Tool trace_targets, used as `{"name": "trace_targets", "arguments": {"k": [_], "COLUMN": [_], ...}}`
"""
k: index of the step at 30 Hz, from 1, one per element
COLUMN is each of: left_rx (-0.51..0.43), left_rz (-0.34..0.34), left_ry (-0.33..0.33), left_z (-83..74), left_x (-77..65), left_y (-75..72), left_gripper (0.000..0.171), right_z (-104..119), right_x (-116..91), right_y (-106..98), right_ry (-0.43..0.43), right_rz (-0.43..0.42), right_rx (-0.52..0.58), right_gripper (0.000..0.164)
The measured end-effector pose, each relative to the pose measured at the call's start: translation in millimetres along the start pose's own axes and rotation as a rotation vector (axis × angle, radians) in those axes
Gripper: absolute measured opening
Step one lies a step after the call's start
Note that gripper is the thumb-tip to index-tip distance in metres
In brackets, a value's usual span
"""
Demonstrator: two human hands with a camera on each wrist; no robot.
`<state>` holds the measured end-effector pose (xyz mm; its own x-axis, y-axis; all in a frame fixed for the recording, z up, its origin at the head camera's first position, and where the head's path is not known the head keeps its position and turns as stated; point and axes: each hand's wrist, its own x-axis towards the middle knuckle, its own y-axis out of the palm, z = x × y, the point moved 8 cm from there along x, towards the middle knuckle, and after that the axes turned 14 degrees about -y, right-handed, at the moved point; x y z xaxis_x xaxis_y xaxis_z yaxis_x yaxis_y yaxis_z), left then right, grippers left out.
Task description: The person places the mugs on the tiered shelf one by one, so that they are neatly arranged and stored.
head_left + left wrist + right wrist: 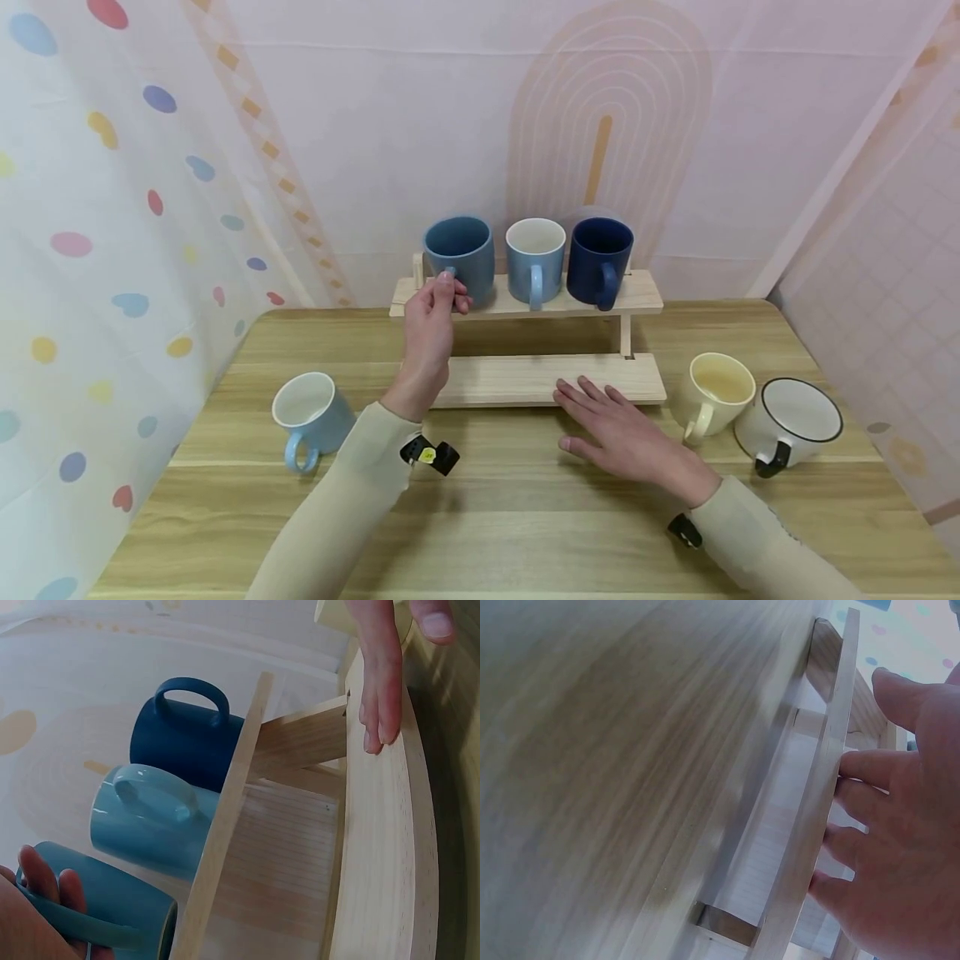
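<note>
So closest to the camera, two beige sleeves [341, 508] come in from the bottom edge over a wood-look table [487, 542]. Right of center, the right hand [622, 437] is pretty flat, fingers straight and a bit spread, holding nothing, fingertips touching the lower shelf [502, 379]. Lower left there's a light blue mug [333, 423] on the table; over at the right, a white mug with a black rim [802, 412] sits just beside a cream mug [723, 400]. Further back, around mid-frame, the left hand [429, 321] has its fingers curled round the handle of a teal mug [478, 265], which is at the left end of the upper shelf [641, 292]; can't tell if its base is fully down. Right of it stand a pale blue mug [523, 268] and a navy mug [588, 275], then a patterned curtain [375, 133] behind everything.
</note>
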<state>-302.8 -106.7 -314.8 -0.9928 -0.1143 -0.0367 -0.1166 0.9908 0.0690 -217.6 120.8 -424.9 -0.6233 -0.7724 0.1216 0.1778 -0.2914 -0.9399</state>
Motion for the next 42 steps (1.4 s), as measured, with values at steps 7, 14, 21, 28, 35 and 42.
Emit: {"name": "trace_targets", "arguments": {"k": [7,14,21,28,35,42], "left_rx": [-0.004,0.013,0.088,0.151,0.181,0.192], "left_rz": [-0.002,0.023,0.087,0.104,0.062,0.041], "left_ry": [-0.009,-0.01,-0.016,0.008,0.01,0.05], "left_z": [5.5,8.1,7.5,8.4,7.3,5.7], "left_x": [5.0,8.3,10.2,9.5,1.6,-10.3], "left_y": [3.8,7.5,5.5,1.9,-6.5,-19.0], "left_gripper": [0.036,0.037,0.041,0.043,0.038,0.039], "right_z": [-0.9,-1.3,-0.3,-0.1,0.8,0.4], "right_x": [0.8,0.2,0.7,1.2,1.6,0.7], "right_y": [1.5,0.5,-1.9,0.1,0.7,-0.3], "right_ry": [0.001,-0.001,0.001,0.007,0.004,0.006], "right_rz": [0.005,0.003,0.005,0.012,0.013,0.011], "right_rx": [0.001,-0.001,-0.006,0.009,0.008,0.012], "right_gripper": [0.067,0.067,0.067,0.068,0.068,0.068]}}
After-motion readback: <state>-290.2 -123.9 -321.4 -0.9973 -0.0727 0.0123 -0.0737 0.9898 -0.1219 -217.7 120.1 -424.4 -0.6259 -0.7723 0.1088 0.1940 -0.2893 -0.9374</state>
